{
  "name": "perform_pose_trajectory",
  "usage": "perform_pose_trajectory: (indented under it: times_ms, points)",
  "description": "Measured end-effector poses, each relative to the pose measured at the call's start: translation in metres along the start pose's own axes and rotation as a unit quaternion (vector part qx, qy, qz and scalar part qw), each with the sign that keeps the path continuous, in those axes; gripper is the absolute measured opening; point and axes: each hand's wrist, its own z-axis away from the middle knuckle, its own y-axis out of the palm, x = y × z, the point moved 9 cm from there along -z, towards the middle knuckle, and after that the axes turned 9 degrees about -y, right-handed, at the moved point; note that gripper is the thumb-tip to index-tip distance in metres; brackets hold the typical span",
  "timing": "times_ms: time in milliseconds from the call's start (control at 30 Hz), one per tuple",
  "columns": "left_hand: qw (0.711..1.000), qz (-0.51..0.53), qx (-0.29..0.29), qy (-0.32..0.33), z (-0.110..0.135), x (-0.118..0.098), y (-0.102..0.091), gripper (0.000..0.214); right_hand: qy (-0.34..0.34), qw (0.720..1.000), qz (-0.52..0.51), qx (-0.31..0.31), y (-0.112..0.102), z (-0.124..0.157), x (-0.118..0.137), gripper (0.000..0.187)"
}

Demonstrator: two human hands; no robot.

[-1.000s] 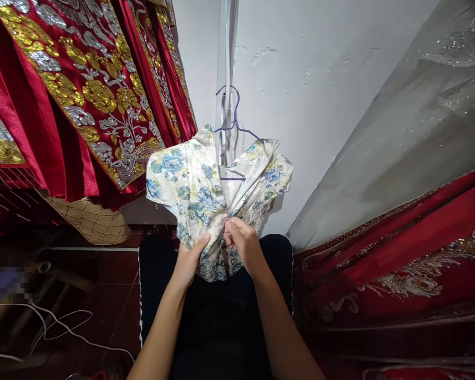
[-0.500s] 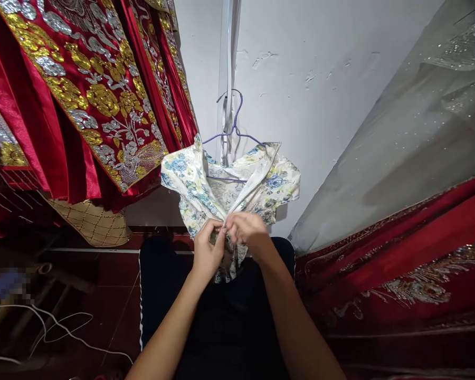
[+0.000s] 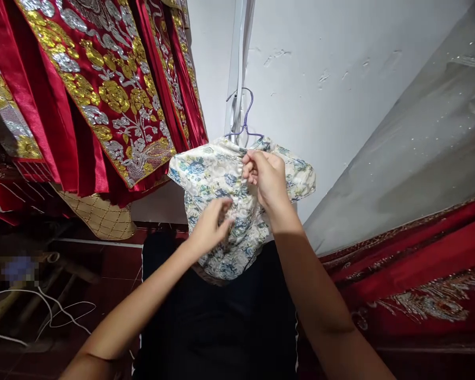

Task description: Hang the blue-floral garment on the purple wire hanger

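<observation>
A small short-sleeved floral shirt (image 3: 200, 177), white with blue flowers, hangs on a purple wire hanger (image 3: 245, 125). Its front panels now meet along the middle, and the lower part rests near my dark-clothed lap. My right hand (image 3: 268, 177) is at the neckline, thumb and forefinger pinched on the cloth's edge, the other fingers curled. Lower down, my left hand (image 3: 209, 227) is over the shirt's front, its thumb and fingers apart. Whether its fingertips touch the cloth I cannot tell.
Red garments (image 3: 114, 95) with gold and silver sequins hang at left. A grey sheer cover (image 3: 404, 142) and red embroidered fabric (image 3: 419, 269) are at right. Behind the hanger runs a white wall (image 3: 301, 63) with a metal strip. A white cable (image 3: 67, 316) lies at lower left.
The neckline was open in a V with both hands together at its bottom. Now the front is closed, my right hand has risen to the collar, and my left hand has let go.
</observation>
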Motion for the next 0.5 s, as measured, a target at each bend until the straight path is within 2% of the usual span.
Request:
perform_pose_trajectory:
  times_ms: [67,100,200,300,367,433,500]
  points:
    - [0.995,0.014,-0.077,0.068,-0.025,-0.039,-0.036,0.044,-0.020,1.000,0.017,0.010,-0.001,0.004,0.005,0.028]
    - [0.991,0.007,-0.096,0.090,-0.038,-0.055,-0.049,0.045,-0.031,0.999,0.028,0.017,0.000,0.005,0.009,0.030]
    - [0.987,-0.027,-0.091,0.128,-0.069,-0.090,-0.065,0.031,-0.075,0.995,0.064,0.030,0.004,0.007,0.018,0.036]
    - [0.985,-0.066,-0.085,0.136,-0.080,-0.104,-0.061,0.016,-0.128,0.988,0.079,-0.008,0.001,0.011,0.019,0.035]
    - [0.982,-0.083,-0.097,0.140,-0.081,-0.107,-0.058,0.013,-0.139,0.986,0.085,-0.031,-0.003,0.013,0.011,0.031]
    - [0.979,-0.073,-0.122,0.149,-0.081,-0.107,-0.065,0.013,-0.108,0.990,0.091,-0.024,-0.004,0.017,-0.007,0.027]
    - [0.973,-0.025,-0.170,0.155,-0.083,-0.097,-0.088,0.013,-0.054,0.995,0.088,-0.010,-0.006,0.024,-0.028,0.026]
